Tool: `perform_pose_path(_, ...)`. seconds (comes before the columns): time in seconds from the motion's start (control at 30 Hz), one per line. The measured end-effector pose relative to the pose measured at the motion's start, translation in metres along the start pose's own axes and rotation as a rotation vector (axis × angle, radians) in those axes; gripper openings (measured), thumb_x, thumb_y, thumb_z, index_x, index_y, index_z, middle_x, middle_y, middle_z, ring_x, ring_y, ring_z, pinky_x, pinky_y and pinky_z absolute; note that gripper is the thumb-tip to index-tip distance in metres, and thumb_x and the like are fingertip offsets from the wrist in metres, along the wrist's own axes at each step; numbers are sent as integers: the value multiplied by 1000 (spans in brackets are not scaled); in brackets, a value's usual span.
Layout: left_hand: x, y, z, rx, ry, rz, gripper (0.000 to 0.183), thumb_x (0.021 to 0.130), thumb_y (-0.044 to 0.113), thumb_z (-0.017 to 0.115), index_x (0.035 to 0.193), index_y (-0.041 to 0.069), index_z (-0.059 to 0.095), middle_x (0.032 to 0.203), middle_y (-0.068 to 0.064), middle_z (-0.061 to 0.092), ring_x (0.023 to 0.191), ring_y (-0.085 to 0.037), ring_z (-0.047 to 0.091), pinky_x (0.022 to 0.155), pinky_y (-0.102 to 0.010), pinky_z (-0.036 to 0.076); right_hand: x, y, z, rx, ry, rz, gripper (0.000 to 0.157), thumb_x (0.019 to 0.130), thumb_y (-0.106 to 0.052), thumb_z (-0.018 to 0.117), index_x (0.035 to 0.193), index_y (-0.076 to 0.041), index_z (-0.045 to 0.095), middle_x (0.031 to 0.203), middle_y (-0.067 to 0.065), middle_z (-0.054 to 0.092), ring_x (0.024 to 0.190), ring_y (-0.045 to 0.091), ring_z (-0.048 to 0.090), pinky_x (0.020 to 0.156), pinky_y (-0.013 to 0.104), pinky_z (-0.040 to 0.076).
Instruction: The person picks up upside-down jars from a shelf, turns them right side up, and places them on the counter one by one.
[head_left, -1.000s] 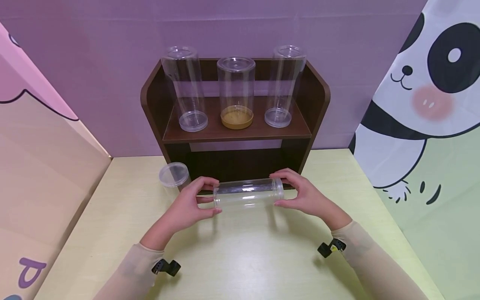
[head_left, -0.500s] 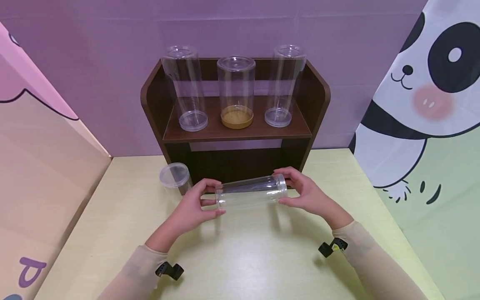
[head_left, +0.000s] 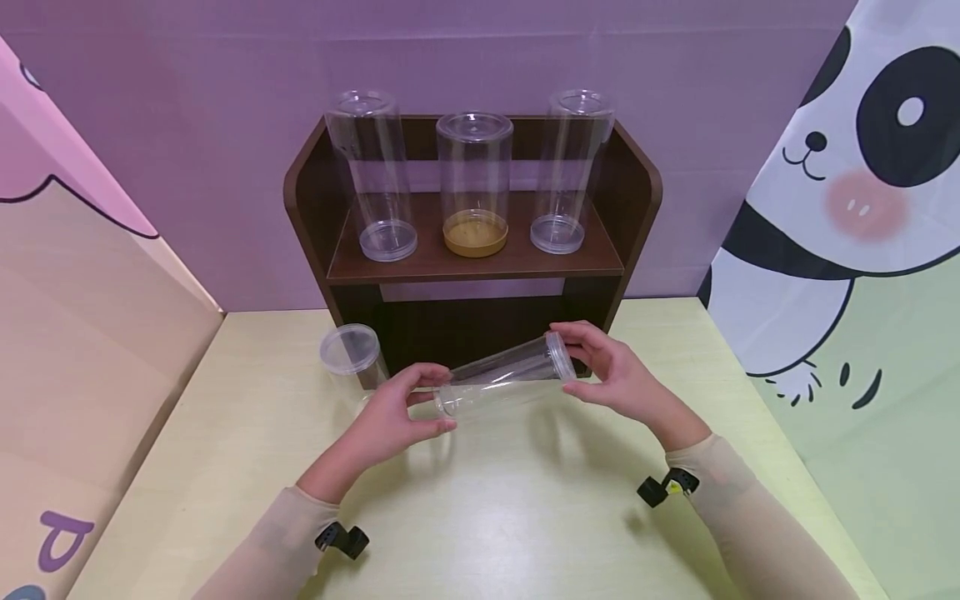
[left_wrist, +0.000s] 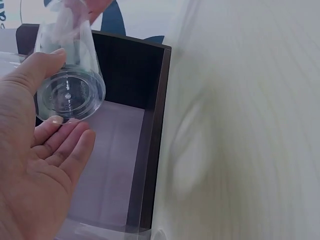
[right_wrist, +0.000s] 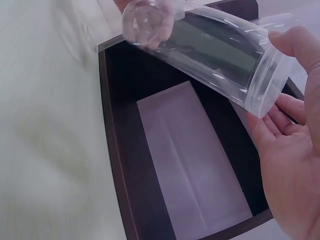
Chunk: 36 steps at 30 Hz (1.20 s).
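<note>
At the far left a pink and cream panel (head_left: 97,267) runs along the surface's left edge. In from the surface's back left corner, a standing jar (head_left: 350,354) with a pale, see-through lid sits beside the front left corner of the shelf (head_left: 472,271). My left hand (head_left: 386,417) is just in front of it, thumb and fingers clamped on the base end of the held jar (head_left: 510,371); a black camera (head_left: 343,540) is on my wrist. Up on the shelf's upper board, toward its left edge, the left shelf jar (head_left: 386,167) stands upright.

The held jar hangs above the surface, before the shelf's front edge and between my hands. It is clear and slants, its ridged right end farther up in the head view than its base. Behind, midway along the upper board, stands the middle shelf jar (head_left: 474,175), tan at the bottom; near the board's right edge stands the clear right shelf jar (head_left: 566,167). My right hand (head_left: 622,371) pinches the ridged end, thumb on one side, fingers on the other. A panda panel (head_left: 862,200) borders the surface's right edge.
</note>
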<state>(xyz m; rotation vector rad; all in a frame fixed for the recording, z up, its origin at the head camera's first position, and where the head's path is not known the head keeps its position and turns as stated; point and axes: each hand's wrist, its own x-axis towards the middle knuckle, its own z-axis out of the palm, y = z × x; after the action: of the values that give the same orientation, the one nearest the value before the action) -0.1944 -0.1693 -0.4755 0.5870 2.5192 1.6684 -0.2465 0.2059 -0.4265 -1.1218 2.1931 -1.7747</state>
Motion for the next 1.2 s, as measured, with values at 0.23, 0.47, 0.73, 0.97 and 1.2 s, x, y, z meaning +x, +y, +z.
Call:
perform_pose_path(0.23, 2, -5, 3, 57, -35, -24, 69, 88, 20, 98, 146, 10, 62, 145, -9, 66, 131, -39, 69, 108, -48, 60, 7, -6, 6, 32, 8, -49, 74, 88, 22, 77, 156, 10, 50, 153, 16, 54, 135, 21, 60, 118, 31, 51)
perform_pose_path(0.47, 5, -6, 10, 110, -89, -15, 67, 87, 22, 98, 143, 6, 64, 140, -11, 67, 131, -37, 68, 112, -50, 58, 17, -10, 16, 101, 44, -64, 72, 88, 16, 83, 153, 11, 54, 150, 14, 59, 132, 23, 62, 114, 28, 54)
perform_pose_path(0.73, 10, -10, 18, 167, -130, 23, 66, 86, 26, 99, 139, 4, 67, 131, -12, 69, 128, -34, 69, 114, -52, 55, 27, -12, 27, 132, 18, -96, 72, 91, -3, 91, 152, 9, 56, 148, 13, 61, 130, 25, 62, 111, 27, 55)
perform_pose_path(0.97, 14, -16, 27, 167, -168, 51, 66, 84, 24, 100, 138, 6, 67, 133, -9, 70, 128, -31, 69, 114, -50, 55, 34, -16, 36, 113, -37, -95, 71, 90, -3, 92, 152, 6, 58, 148, 17, 59, 133, 28, 60, 112, 30, 54)
perform_pose_path(1.2, 20, -19, 39, 160, -208, 49, 62, 83, 21, 101, 133, 6, 67, 128, -5, 69, 126, -25, 67, 115, -45, 55, 40, -22, 44, 39, -82, -80, 74, 83, 10, 92, 150, 1, 61, 148, 16, 60, 130, 29, 63, 110, 31, 56)
